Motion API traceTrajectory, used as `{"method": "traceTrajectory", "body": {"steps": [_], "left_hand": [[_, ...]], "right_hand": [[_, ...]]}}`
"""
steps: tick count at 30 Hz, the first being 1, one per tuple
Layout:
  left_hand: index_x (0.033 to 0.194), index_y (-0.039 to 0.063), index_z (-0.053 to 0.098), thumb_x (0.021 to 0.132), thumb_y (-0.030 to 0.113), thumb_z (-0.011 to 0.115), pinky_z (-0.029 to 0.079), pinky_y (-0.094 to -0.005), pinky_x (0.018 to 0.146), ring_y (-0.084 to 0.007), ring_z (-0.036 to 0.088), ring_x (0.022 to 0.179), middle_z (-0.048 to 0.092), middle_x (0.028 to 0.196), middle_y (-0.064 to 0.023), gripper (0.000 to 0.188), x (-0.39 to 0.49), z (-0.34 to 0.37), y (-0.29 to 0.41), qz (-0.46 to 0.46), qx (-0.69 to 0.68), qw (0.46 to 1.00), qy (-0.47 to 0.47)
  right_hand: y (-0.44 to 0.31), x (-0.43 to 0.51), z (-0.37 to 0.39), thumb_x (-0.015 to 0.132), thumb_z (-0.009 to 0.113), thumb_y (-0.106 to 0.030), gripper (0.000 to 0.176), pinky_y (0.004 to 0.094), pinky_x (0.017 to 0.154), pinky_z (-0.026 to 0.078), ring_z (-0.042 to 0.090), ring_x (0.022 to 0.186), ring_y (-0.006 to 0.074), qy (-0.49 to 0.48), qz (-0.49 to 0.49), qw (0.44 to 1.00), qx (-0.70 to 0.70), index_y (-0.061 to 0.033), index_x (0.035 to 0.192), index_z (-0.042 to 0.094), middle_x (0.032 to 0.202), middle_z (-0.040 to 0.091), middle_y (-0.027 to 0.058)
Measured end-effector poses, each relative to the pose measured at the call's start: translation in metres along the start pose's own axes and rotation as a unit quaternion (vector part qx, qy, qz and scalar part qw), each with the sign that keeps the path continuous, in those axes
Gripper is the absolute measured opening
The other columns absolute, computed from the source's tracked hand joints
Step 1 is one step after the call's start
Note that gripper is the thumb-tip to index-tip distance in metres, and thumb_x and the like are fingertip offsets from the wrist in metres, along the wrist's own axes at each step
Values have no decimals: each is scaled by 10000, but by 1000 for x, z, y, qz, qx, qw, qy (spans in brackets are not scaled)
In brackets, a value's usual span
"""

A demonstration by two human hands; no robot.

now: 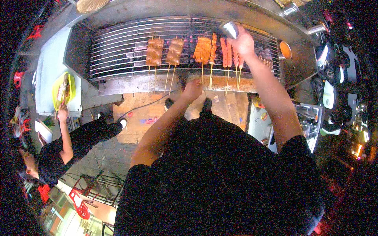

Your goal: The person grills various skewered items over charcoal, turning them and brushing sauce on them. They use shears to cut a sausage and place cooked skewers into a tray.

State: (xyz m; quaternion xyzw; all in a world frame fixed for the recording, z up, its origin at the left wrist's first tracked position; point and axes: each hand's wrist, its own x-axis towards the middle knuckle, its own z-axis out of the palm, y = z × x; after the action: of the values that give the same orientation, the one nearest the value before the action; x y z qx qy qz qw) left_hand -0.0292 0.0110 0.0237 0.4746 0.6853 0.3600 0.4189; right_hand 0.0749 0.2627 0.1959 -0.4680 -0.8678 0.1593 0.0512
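My right hand (242,41) grips a metal shaker (229,29), tilted over the right part of the grill grate (118,47). Below it and to its left lie skewered sausages (226,53), partly hidden by the hand. My left hand (193,89) is at the grill's front edge, closed around the lower end of a wooden skewer that carries a wide piece of orange-coated food (202,49). Beside that lies a narrow coated skewer (213,48). Two broad brown skewered pieces (154,51) (175,51) rest further left on the grate. Small skewered pieces (265,62) lie at the far right, behind my right forearm.
An orange-filled bowl (285,50) sits right of the grate. At left, a co-worker's hand (63,112) is at skewers in a yellow-green basket (71,88) on a white side table (53,62). Metal containers (291,9) stand at upper right. A cable (138,105) crosses the cardboard (133,126) underfoot.
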Motion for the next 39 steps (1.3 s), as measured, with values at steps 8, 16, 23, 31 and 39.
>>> {"method": "traceTrajectory", "body": {"steps": [8,16,23,31,39], "left_hand": [[1012,38,635,846,141,552,477,-349,551,-204,612,611,631,696,-124,212,-2,12,0,-55,-75,995,46],[998,51,625,814,116,583,494,-464,664,-414,612,787,634,841,-221,200,-40,4,30,-85,39,983,156],[1016,51,600,804,80,542,496,-485,664,-427,606,773,621,823,-238,222,-25,2,28,-99,128,972,169],[1106,11,556,796,129,605,509,-471,678,-405,623,772,639,863,-232,335,-25,6,47,70,120,974,177],[1020,-34,575,853,196,583,500,-424,716,-386,618,826,628,908,-252,284,11,32,37,47,106,993,11]], "right_hand": [[17,-68,24,657,761,-276,650,425,876,501,605,1020,344,81,-157,982,-60,-74,1221,509,1088,621,180],[27,-71,-27,674,759,-174,660,367,812,518,638,914,296,41,-42,993,107,-64,1266,490,1037,634,155],[6,0,-23,685,734,-280,654,406,875,477,601,992,351,85,-68,994,2,-74,1256,491,1065,629,178],[7,-18,1,696,733,-323,633,409,849,481,603,988,335,35,-31,998,28,-110,1248,511,1058,630,182],[36,-77,-1,673,759,-285,585,418,778,522,633,923,313,-58,-21,994,-88,-143,1195,535,978,641,175]]}}
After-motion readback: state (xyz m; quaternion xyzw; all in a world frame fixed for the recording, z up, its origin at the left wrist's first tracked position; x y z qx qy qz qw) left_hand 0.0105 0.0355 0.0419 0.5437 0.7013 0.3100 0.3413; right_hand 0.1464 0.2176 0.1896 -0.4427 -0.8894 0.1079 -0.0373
